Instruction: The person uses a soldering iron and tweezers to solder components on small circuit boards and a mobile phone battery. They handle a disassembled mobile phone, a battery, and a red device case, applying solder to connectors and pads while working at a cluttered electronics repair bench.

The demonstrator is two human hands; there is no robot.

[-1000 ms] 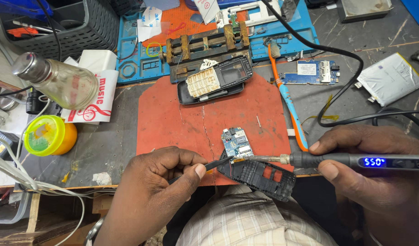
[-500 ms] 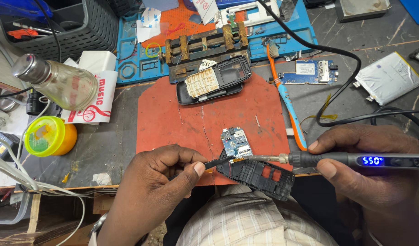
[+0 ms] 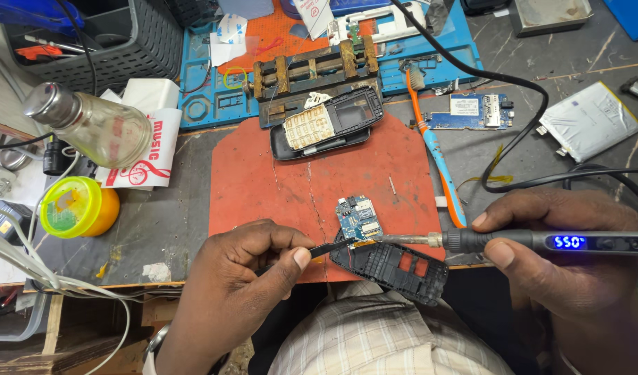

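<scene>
My left hand point(image 3: 246, 278) pinches black tweezers point(image 3: 326, 248) whose tip reaches the lower edge of a small blue circuit board point(image 3: 358, 217) on the red mat point(image 3: 277, 180). In my right hand point(image 3: 562, 250) is a black soldering iron point(image 3: 541, 242) with a lit blue display; its metal tip touches the same lower edge of the board. A black plastic phone frame point(image 3: 395, 267) lies just below the board, at the mat's front edge.
A black phone shell with a keypad point(image 3: 326, 125) lies at the mat's back, a wooden vise point(image 3: 312, 69) on a blue tray behind it. At left are a glass bottle point(image 3: 90, 125) and a yellow-green tub point(image 3: 76, 207). A second board point(image 3: 472, 111), a silver battery point(image 3: 590, 121) and black cables lie at right.
Hands, tweezers and iron tip stay at the board's lower edge; only a very slight shift of the view.
</scene>
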